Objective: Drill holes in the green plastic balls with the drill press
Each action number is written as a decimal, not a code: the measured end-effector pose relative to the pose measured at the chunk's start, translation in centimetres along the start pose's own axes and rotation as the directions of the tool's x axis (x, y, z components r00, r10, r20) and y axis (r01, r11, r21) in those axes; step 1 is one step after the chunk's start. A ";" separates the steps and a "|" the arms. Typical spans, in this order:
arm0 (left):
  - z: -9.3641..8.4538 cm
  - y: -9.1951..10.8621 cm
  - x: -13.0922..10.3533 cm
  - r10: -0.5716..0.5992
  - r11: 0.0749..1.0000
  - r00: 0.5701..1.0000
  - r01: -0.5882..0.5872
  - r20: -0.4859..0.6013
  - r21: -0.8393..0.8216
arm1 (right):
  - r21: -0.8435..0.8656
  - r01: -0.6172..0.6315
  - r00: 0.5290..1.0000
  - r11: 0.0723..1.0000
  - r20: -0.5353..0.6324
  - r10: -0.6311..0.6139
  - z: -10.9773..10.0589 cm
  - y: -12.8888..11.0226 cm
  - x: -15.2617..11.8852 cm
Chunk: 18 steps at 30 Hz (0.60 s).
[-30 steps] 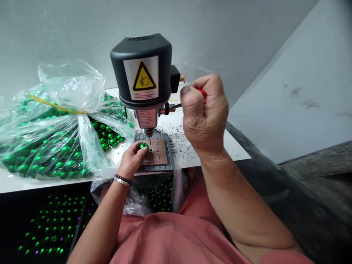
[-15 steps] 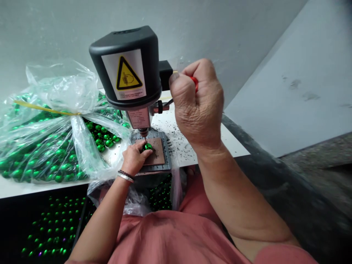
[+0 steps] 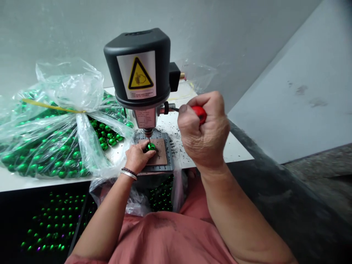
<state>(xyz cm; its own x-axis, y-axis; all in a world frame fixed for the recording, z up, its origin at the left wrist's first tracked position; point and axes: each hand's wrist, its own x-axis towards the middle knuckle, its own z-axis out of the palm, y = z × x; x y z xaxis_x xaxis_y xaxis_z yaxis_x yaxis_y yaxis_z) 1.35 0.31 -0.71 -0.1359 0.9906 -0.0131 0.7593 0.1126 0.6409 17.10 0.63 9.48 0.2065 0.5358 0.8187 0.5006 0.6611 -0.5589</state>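
My left hand point(image 3: 137, 157) pinches a shiny green ball point(image 3: 150, 147) between thumb and fingers. The ball rests on a brown board point(image 3: 160, 156) over the grey base point(image 3: 169, 161) of a small bench drill press point(image 3: 137, 66). Right above the ball is the thin drill bit point(image 3: 149, 140), its tip at or very near the ball's top; I cannot tell whether it has entered. My right hand point(image 3: 205, 132) is wrapped round the red knob point(image 3: 199, 114) of the press's lever, to the right of the drill head.
A tied clear plastic bag point(image 3: 90, 146) of green balls spreads over the left of the white table point(image 3: 236, 148). Dark shavings lie around the base. Below the table edge are a dark tray point(image 3: 16, 216) of green balls and another plastic bag point(image 3: 137, 201) with more.
My right hand has come down with the red lever knob. My left hand still holds the green ball under the bit. The view has shifted slightly.
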 end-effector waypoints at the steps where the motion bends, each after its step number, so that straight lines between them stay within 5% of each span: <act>1: 0.0 0.0 0.0 0.002 1.000 1.000 -0.002 -0.006 -0.020 | -0.016 0.028 0.999 0.999 -0.014 -0.028 0.0 0.2 -0.4; 18: 0.3 -0.6 0.0 0.024 0.979 0.999 -0.028 -0.025 -0.202 | -0.032 0.113 0.992 0.993 -0.057 -0.115 0.9 3.0 -5.6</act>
<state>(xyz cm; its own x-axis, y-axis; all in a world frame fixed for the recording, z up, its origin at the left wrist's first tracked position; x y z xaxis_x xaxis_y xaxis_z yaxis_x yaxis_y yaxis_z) 1.11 0.31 -1.33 -0.1339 0.9908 0.0216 0.6184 0.0665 0.7830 16.73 0.09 3.08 0.1955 0.4252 0.8837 0.5476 0.7003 -0.4580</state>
